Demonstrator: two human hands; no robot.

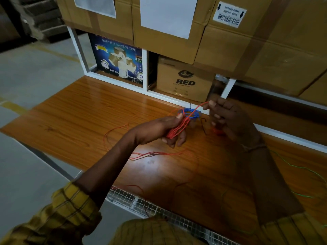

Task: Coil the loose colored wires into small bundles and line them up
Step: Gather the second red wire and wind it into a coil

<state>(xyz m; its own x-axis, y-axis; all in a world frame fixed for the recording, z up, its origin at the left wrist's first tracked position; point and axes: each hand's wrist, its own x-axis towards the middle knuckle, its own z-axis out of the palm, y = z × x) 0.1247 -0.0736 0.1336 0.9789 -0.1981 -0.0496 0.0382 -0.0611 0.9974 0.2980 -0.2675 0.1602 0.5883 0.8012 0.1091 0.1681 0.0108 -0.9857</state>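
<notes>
The red wire [178,128] is gathered as a long, narrow hank in the left hand [164,129], whose fingers [181,138] are curled round its lower end. The hank's long axis runs up and to the right, away from the person. From its top one strand is led across to the right hand [228,119], where it is pinched near the thumb tip. So the free end lies just right of the hank, and the right hand is the nearer one for the next wrap.

Behind the hank a blue coil [190,114] is seen lying on the tabletop [74,121], already wound; in this view the red strand passes in front of it, and whether they touch cannot be told. More red slack [154,154] lies below the left hand and could be dragged or snagged as the strand is pulled. A loose green wire [300,167] trails at the right edge, well apart. Cartons [177,48] are stacked on a shelf behind, clear of the work.
</notes>
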